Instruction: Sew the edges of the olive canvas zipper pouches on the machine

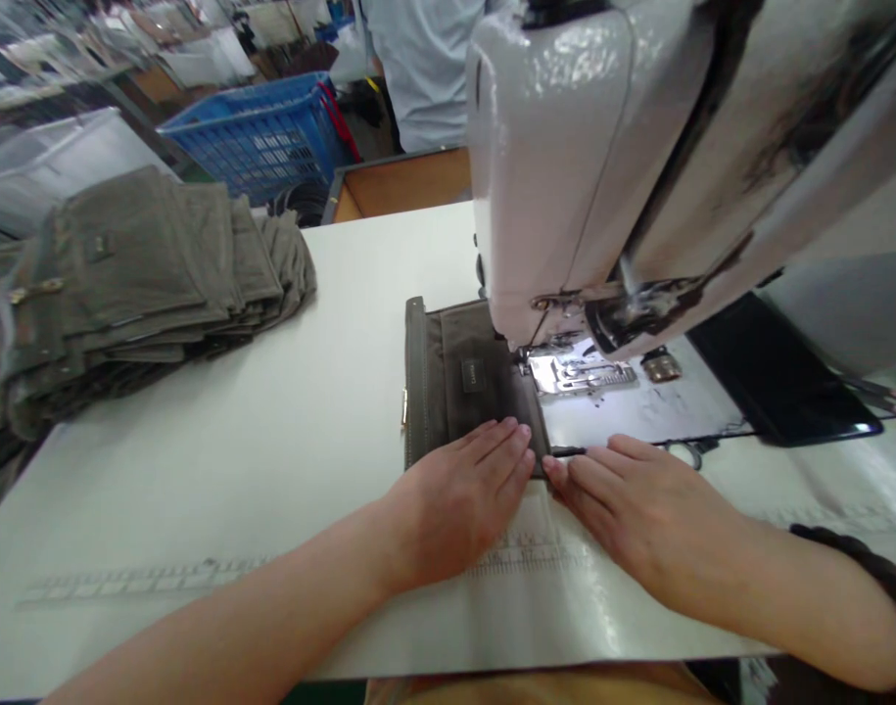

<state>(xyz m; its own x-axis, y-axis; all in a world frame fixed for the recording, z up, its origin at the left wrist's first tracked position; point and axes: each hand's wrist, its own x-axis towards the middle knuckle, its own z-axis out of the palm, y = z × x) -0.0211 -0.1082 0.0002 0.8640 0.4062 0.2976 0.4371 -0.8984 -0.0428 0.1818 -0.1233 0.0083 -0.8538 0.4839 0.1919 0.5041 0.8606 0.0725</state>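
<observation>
An olive-brown fabric piece with a small label and a stitched band along its left side lies at the sewing machine. Its right edge runs beneath the needle area. My left hand rests flat on the near part of the piece, fingers stretched out. My right hand is at the near right corner, its fingers closed together and bent at the edge of the fabric. A short dark strip shows just above those fingertips; I cannot tell what it is. The metal needle plate is lit beside the fabric.
Stacked olive fabric pieces lie at the left. Behind the table are a blue basket, a wooden-sided box and a person in a light shirt. A black phone-like slab and a metal bobbin part lie at the right.
</observation>
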